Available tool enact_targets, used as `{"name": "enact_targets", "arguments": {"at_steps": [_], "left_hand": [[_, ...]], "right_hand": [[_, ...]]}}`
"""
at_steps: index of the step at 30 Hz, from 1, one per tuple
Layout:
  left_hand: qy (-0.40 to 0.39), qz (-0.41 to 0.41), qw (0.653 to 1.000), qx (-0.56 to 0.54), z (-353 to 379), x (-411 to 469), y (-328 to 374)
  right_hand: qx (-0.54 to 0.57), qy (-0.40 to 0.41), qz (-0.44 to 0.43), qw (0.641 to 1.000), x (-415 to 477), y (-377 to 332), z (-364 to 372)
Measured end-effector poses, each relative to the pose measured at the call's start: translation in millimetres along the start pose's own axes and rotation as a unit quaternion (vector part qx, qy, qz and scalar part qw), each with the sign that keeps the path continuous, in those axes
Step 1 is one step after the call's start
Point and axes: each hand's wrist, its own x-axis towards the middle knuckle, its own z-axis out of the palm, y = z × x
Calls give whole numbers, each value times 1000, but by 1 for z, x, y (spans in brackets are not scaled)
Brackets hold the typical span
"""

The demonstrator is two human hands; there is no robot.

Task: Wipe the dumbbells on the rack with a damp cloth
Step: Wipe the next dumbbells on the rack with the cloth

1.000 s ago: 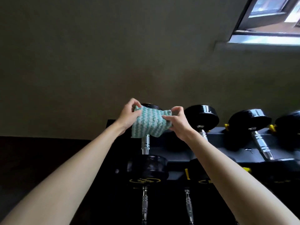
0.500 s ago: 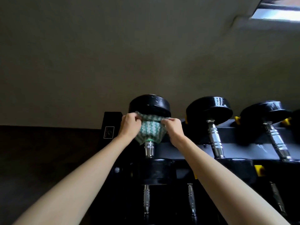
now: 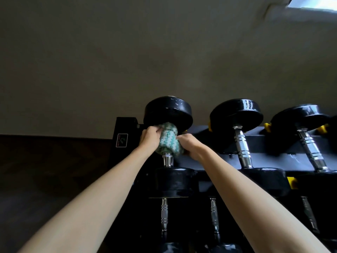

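**Cloth bunched round the end dumbbell's handle**

The left hand [image 3: 150,137] and right hand [image 3: 189,145] each grip a knitted teal-and-white cloth [image 3: 168,141]. It is bunched round the chrome handle of the leftmost dumbbell [image 3: 167,112], just under its far round black head. A bare, shiny stub of handle shows below the cloth. This dumbbell lies in the top tier of the black metal rack [image 3: 264,145]. To its right, neighbouring dumbbells [image 3: 237,114] with glossy heads and ringed chrome handles sit by yellow stops [image 3: 291,182].

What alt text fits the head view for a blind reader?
A left hand and right hand grip a green-and-white knitted cloth around the chrome handle of the leftmost black dumbbell on a black metal rack; similar dumbbells sit to its right.
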Motion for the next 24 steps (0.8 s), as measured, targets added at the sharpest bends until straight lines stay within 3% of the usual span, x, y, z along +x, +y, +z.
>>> {"name": "enact_targets", "arguments": {"at_steps": [6, 12, 17, 21, 24], "left_hand": [[-111, 59, 986, 111, -21, -8, 0], [-241, 77, 947, 198, -28, -31, -4], [-323, 74, 907, 261, -34, -52, 4], [-352, 93, 862, 352, -47, -53, 28], [-353, 98, 846, 387, -54, -57, 48]], "right_hand": [[-192, -12, -12, 981, -13, -8, -6], [-374, -60, 12, 925, -41, -13, -3], [-398, -132, 64, 906, -58, -17, 0], [-304, -162, 65, 936, -73, -27, -2], [-299, -160, 55, 939, -82, -35, -3]]}}
